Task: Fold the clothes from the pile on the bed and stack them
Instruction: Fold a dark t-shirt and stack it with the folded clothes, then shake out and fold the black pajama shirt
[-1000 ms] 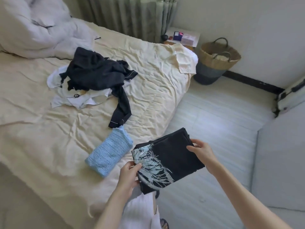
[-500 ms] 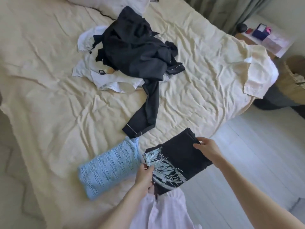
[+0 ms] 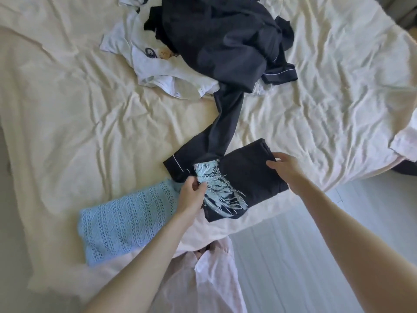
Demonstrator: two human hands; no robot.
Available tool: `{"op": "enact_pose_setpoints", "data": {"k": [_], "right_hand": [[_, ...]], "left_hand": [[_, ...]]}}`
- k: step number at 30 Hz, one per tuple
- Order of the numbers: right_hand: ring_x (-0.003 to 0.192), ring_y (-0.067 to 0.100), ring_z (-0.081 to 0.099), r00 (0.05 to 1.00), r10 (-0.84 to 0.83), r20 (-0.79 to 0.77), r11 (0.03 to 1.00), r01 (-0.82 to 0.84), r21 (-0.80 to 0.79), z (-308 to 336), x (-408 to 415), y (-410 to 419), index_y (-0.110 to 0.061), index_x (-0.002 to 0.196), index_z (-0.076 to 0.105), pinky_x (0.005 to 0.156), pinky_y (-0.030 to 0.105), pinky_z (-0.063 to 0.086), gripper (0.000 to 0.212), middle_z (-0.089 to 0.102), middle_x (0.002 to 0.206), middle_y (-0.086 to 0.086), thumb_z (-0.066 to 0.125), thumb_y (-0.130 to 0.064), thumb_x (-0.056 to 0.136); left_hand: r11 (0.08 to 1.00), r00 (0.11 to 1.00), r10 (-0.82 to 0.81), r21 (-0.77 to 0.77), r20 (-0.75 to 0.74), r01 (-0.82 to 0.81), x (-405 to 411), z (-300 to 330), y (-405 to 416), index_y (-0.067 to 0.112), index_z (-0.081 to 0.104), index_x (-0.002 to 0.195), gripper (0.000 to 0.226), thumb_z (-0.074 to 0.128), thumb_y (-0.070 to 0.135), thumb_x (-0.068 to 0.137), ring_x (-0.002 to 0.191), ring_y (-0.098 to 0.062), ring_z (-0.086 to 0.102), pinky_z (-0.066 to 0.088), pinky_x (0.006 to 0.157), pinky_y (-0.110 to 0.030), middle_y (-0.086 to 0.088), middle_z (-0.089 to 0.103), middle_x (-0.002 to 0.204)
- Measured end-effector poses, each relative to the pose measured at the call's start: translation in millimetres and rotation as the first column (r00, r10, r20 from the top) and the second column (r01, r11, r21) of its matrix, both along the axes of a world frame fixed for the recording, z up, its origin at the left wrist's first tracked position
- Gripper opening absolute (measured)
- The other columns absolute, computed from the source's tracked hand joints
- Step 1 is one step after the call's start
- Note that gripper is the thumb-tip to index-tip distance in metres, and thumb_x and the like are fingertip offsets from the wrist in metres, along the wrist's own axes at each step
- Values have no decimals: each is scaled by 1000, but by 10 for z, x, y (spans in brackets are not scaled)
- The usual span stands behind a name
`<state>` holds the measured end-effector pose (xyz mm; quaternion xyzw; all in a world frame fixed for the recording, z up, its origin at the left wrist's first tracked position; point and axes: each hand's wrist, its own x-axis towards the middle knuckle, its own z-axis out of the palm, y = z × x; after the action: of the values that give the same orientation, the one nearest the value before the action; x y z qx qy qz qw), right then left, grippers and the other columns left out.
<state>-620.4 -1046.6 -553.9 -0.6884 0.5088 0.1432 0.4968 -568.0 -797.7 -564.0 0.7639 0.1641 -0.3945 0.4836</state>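
One blue knit [image 3: 128,220] lies folded at the near edge of the bed [image 3: 67,123], and the folded black T-shirt [image 3: 243,179] hangs just beside it, the left hand [image 3: 191,195] and right hand [image 3: 286,168] each pinching an edge in their fingers. By my judgement the pile [image 3: 214,41] of dark and white clothes further up the bed is left to fold, and no container shows in view.

Black printed shirt [image 3: 246,177], light-blue knit [image 3: 126,220], cream sheet [image 3: 90,109]

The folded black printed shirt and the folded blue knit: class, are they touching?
Cannot tell. In the head view the left hand covers the spot between the black printed shirt and the blue knit.
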Motion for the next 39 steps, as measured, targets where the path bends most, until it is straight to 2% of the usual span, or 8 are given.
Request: {"op": "enact_pose_setpoints", "data": {"k": [4,11,15,21,24,27,33,39], "right_hand": [[98,26,61,999,-1,40,999,2,-34,-92,182,-182,-22,118,62,88,41,51,31,64,111,7,59,-13,88],[121,36,48,927,322,-195,927,-351,-136,-160,-78,66,-16,141,37,96,43,44,54,49,133,15,54,-21,90],[133,30,36,881,430,-197,844,-470,-257,232,-140,394,-16,147,30,107,43,33,58,36,147,10,51,-28,94],[143,19,22,717,685,-127,585,-646,-490,1101,20,1166,-22,149,26,116,39,16,59,28,154,2,47,-40,96],[145,16,13,639,759,-127,475,-675,-564,1512,115,1589,-26,150,20,118,39,8,62,20,157,-1,43,-46,96],[146,16,9,580,808,-100,412,-679,-607,1841,93,2038,-27,150,19,118,43,5,64,15,158,-1,41,-49,95],[146,13,7,455,883,-118,255,-675,-692,2128,-73,2849,-30,150,15,118,41,0,66,13,158,-4,38,-56,94],[146,17,12,378,925,-20,246,-641,-727,2107,-369,3756,-28,149,21,117,43,3,65,17,158,-2,43,-52,93]], "left_hand": [[998,998,-18,57,57,14,232,-127,-157,20,48,86,10,52,26,93,92,-31,61,51,86,-53,-13,60,99],[979,990,-132,146,-57,139,67,-232,-8,9,49,108,20,49,24,96,88,-23,59,51,89,-43,-4,59,93],[929,932,-350,159,96,333,117,206,284,17,42,135,41,46,32,97,100,-10,50,41,84,-28,2,54,122],[837,689,-546,279,477,471,324,1129,995,13,39,141,49,52,27,95,130,-17,40,24,101,-15,-3,44,141],[776,542,-631,428,555,464,379,1515,1425,10,41,141,53,56,28,93,136,-21,34,21,110,-23,-8,39,146],[742,476,-671,517,569,427,278,1770,1890,12,42,140,54,58,30,92,138,-23,32,22,112,-30,-9,37,148],[847,570,-520,467,636,252,-212,1977,2774,11,48,136,52,63,26,89,138,-28,31,25,113,-36,-12,40,146],[865,611,-462,478,643,151,-737,2018,3709,12,46,138,50,59,25,91,140,-27,27,24,114,-36,-11,37,148]]}}
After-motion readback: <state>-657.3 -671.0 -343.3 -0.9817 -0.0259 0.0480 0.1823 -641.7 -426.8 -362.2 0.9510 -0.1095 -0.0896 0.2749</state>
